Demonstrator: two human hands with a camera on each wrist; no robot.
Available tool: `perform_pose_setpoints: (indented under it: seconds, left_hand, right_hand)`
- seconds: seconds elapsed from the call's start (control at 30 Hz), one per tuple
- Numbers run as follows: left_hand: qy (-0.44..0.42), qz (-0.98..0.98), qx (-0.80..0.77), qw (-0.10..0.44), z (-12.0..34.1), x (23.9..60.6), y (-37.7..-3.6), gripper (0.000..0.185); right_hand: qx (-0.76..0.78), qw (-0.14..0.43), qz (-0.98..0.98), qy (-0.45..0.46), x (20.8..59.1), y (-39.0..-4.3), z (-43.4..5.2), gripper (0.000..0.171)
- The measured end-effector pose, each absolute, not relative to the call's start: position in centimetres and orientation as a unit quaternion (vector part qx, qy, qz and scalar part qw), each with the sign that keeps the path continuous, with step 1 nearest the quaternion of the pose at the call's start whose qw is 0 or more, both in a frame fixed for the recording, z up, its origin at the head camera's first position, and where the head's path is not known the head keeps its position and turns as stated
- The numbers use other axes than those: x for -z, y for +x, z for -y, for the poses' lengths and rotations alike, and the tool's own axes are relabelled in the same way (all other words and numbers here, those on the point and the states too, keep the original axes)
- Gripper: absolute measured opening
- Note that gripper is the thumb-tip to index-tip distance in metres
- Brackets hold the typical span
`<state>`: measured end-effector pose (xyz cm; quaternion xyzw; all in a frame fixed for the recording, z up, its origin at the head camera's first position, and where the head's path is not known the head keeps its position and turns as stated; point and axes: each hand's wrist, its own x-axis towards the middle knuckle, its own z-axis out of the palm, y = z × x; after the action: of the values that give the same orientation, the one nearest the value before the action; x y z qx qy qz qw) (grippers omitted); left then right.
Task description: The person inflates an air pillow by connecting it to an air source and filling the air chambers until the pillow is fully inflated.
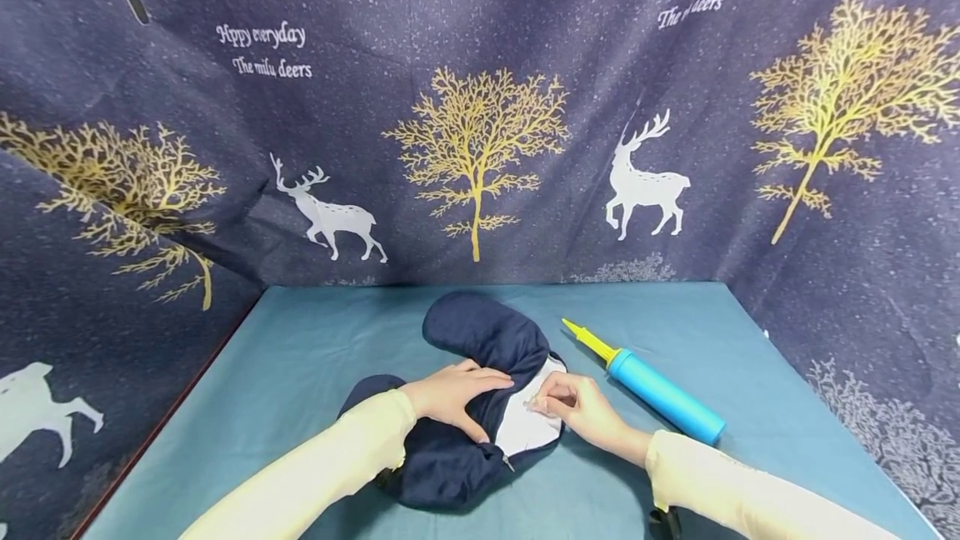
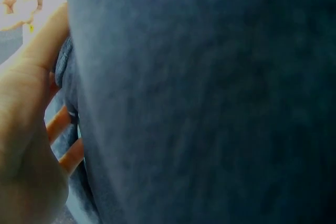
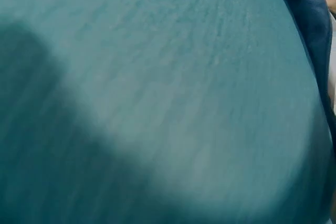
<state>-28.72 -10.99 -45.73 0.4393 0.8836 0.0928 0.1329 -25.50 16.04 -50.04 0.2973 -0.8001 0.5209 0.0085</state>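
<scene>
A navy U-shaped neck pillow [image 1: 450, 465] lies on the table, its cover unzipped at the right side. White lining [image 1: 517, 427] shows through the opening, with a zipper pull [image 1: 508, 463] at the lower edge. My left hand [image 1: 453, 397] rests on the cover beside the opening, thumb and fingers spread along its edge; the left wrist view has the navy fabric close up. With thumb and fingertips, my right hand [image 1: 588, 411] pinches a small clear valve [image 1: 534, 404] on the white part. Most of that valve is hidden by the fingers.
A blue hand pump [image 1: 663, 394] with a yellow nozzle [image 1: 588, 340] lies right of the pillow, close to my right forearm. Teal cloth [image 1: 300, 357] covers the table. A dark curtain [image 1: 540, 232] printed with deer and trees hangs behind it.
</scene>
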Motion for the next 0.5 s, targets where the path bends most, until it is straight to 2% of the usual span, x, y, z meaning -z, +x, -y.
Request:
perform_pose_setpoints:
  seconds: [0.23, 0.5]
  left_hand:
    - [0.443, -0.882, -0.098, 0.128, 11.15, 45.79, -28.85, 0.087]
    - [0.440, -0.883, -0.093, 0.135, 10.85, 45.75, -28.77, 0.087]
  right_hand:
    - [-0.510, -0.001, 0.800, 0.317, 49.63, -26.06, -16.37, 0.004]
    - [-0.518, -0.034, 0.802, 0.295, 49.52, -26.34, -16.57, 0.006]
